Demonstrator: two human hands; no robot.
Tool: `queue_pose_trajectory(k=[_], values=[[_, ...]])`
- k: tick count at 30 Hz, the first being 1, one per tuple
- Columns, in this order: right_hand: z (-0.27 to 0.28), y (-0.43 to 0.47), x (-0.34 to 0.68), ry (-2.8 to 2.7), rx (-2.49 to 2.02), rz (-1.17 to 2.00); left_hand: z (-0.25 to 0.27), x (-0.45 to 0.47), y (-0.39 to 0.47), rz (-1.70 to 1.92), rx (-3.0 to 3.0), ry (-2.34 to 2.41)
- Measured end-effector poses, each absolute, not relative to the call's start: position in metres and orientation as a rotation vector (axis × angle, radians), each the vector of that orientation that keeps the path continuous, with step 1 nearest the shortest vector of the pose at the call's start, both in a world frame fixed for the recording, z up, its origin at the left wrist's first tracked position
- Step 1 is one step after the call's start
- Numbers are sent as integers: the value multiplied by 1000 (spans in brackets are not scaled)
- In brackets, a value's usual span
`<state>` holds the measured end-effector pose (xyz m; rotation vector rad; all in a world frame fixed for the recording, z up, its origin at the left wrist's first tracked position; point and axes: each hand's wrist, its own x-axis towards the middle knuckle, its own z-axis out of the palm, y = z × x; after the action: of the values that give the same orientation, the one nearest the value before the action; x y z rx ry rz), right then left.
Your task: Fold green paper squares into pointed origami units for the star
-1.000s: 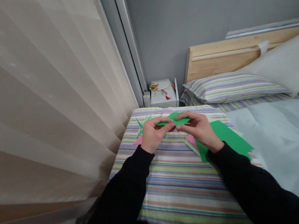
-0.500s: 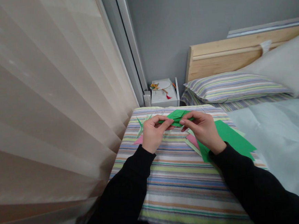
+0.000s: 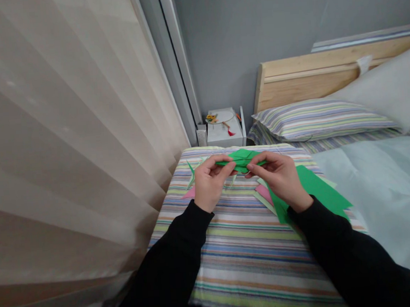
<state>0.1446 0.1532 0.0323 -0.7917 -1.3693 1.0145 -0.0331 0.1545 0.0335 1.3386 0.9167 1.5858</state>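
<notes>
A folded piece of green paper [image 3: 241, 158] is held up between both hands above the striped cloth [image 3: 247, 244]. My left hand [image 3: 210, 181] pinches its left side between thumb and fingers. On the other side, my right hand [image 3: 279, 176] pinches the right part the same way. Partly under my right hand and forearm lie flat green sheets [image 3: 319, 189], with pink paper [image 3: 264, 192] and pale green paper showing at their left edge. Beside my left hand are a pointed green folded paper [image 3: 191, 173] and a pink paper piece [image 3: 189, 193], both partly hidden.
A beige pleated curtain [image 3: 83, 134] hangs close along the left. Behind the striped surface stands a small white cabinet [image 3: 223, 134] with a round, tasselled item on it. To the right are a bed with a pale blue cover [image 3: 380, 173], a striped pillow [image 3: 330, 117] and a wooden headboard [image 3: 292, 87].
Both hands keep their pinch on the folded green paper. Its middle has shifted and spread slightly, with the left fingers moved a little to the left.
</notes>
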Motion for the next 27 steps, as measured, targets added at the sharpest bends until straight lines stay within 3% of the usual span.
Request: queue_pose_trajectory(k=[10,18,27], values=[[30,156,140,-1240,-824,1162,34,-34,152,1602,1464,1000],[28,153,135,-1255,-826,960,35,-32,152,1588,1361,1065],[30,150,134,-1227,-776,976,38,-32,149,1573,1421,1041]])
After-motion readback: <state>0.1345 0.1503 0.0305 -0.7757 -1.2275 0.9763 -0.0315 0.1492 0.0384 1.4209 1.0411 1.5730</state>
